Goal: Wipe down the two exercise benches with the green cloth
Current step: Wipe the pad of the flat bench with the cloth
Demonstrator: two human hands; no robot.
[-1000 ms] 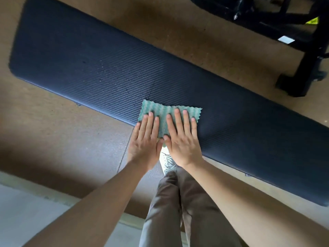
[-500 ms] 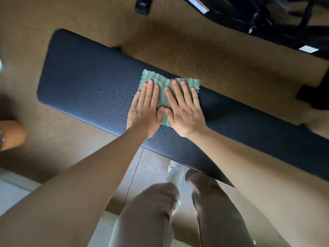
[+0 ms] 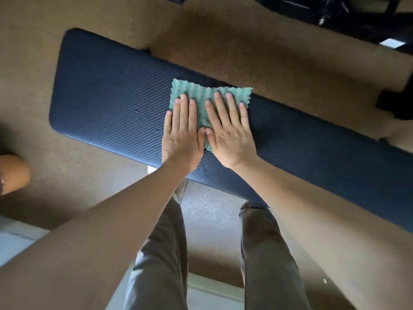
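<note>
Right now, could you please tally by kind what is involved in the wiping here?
Hands: 2, left hand and right hand, flat on the cloth
Green cloth: 1
Dark bench pad: 1
Total: 4

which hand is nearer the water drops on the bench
The left hand: the drops sit on the bench just beyond its outer edge; the right hand is farther off.

Readable text: none anywhere in the frame
Bench (image 3: 107, 90): ribbed dark pad, no lettering or brand
Green cloth (image 3: 201, 95): no tag or print
White patch, upper right (image 3: 392, 43): too blurred to read
</note>
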